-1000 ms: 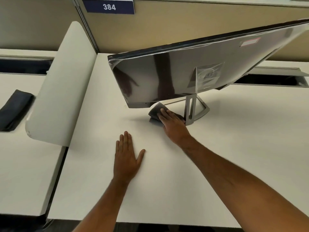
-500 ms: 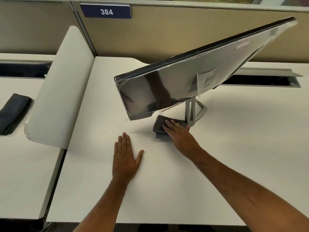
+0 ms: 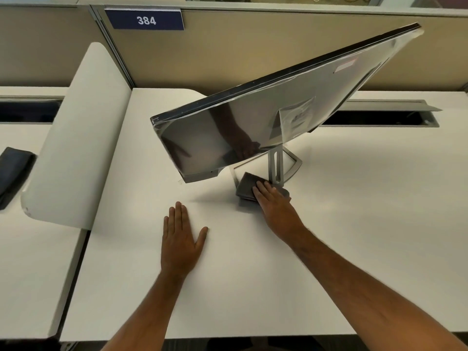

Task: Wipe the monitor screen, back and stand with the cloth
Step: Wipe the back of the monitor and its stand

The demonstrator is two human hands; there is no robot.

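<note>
Standing film-wrapped on the desk point(image 3: 354, 224), the monitor point(image 3: 266, 117) likely tips easily; steady its bezel, not the glass. Right hand point(image 3: 277, 207) presses the soft, folded cloth point(image 3: 247, 186) flat at the stand point(image 3: 276, 164). Left hand point(image 3: 181, 236) lies spread, empty.

Right hand point(image 3: 274, 207) pressing cloth point(image 3: 247, 187) at monitor stand point(image 3: 276, 165), left hand point(image 3: 181, 239) flat on desk point(image 3: 354, 224)
</note>
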